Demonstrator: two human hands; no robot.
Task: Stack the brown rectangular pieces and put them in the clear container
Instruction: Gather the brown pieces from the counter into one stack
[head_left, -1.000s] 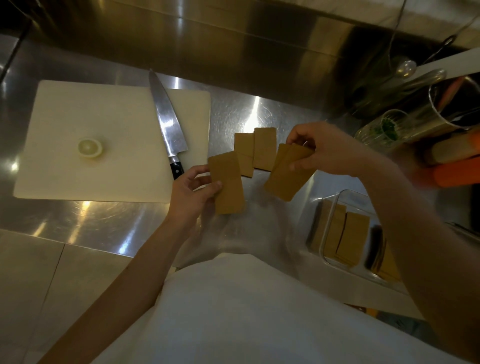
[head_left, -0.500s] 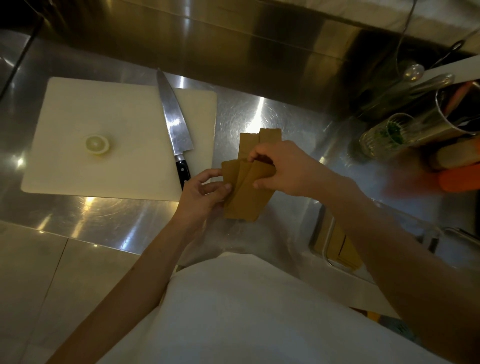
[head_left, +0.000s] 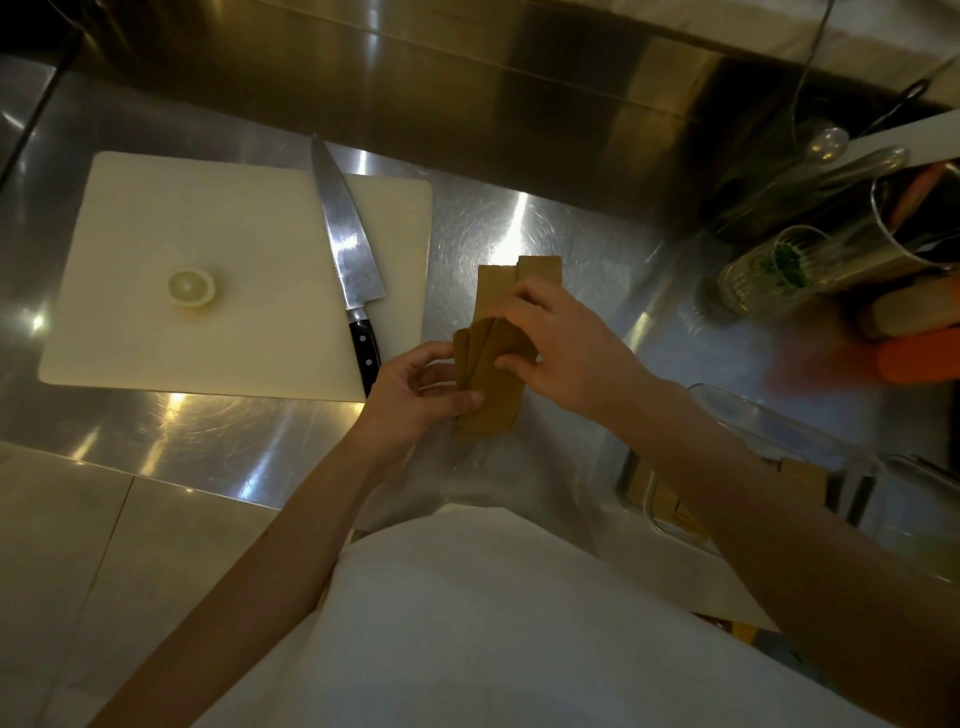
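Note:
Both hands hold a loose fan of brown rectangular pieces (head_left: 491, 392) above the steel counter. My left hand (head_left: 415, 395) pinches the fan from the left and below. My right hand (head_left: 561, 343) grips its upper right edge. Two more brown pieces (head_left: 498, 283) lie flat on the counter just beyond the hands, partly covered by my right fingers. The clear container (head_left: 737, 415) sits at the lower right behind my right forearm, with several brown pieces (head_left: 670, 506) standing inside it.
A white cutting board (head_left: 260, 234) lies at the left with a lemon half (head_left: 191, 287) and a chef's knife (head_left: 348, 249) on it. At the right are a glass jar (head_left: 769, 275), a metal utensil holder (head_left: 914, 228) and an orange handle (head_left: 919, 358).
My right hand brought its pieces left onto the piece in my left hand. The two sets now overlap as one fan held by both hands.

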